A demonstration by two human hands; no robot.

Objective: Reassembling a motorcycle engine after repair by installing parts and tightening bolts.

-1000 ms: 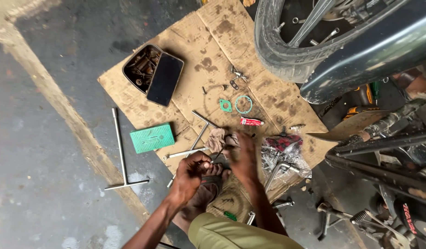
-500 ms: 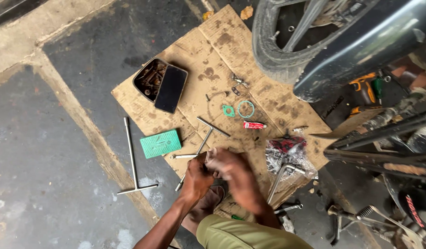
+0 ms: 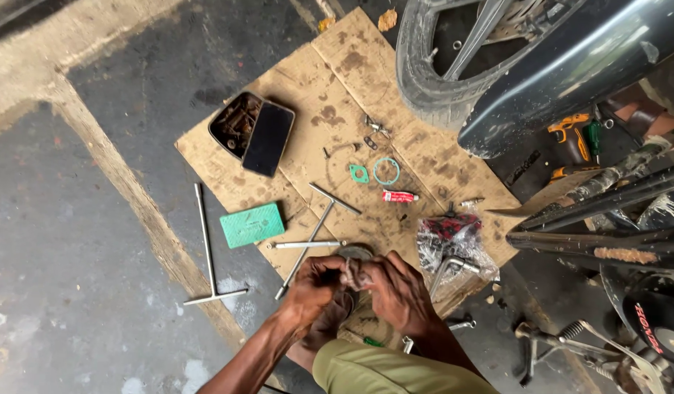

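Both hands work a small metal part over the oily cardboard [image 3: 439, 168] beside the motorcycle wheel [image 3: 432, 66].

Since a second ago the hands have drawn together: left hand [image 3: 315, 284] and right hand [image 3: 399, 292] now both pinch the small metal part [image 3: 354, 275], so the grip looks settled. The part's shape is hard to make out behind the fingers; the T-handled wrench [image 3: 319, 226] lies just beyond.

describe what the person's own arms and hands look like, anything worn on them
Both forearms are bare, with no sleeves in view. The left hand and right hand wear no gloves, and no watch, ring or band shows. Below the arms there is olive-green cloth of the person's clothing.
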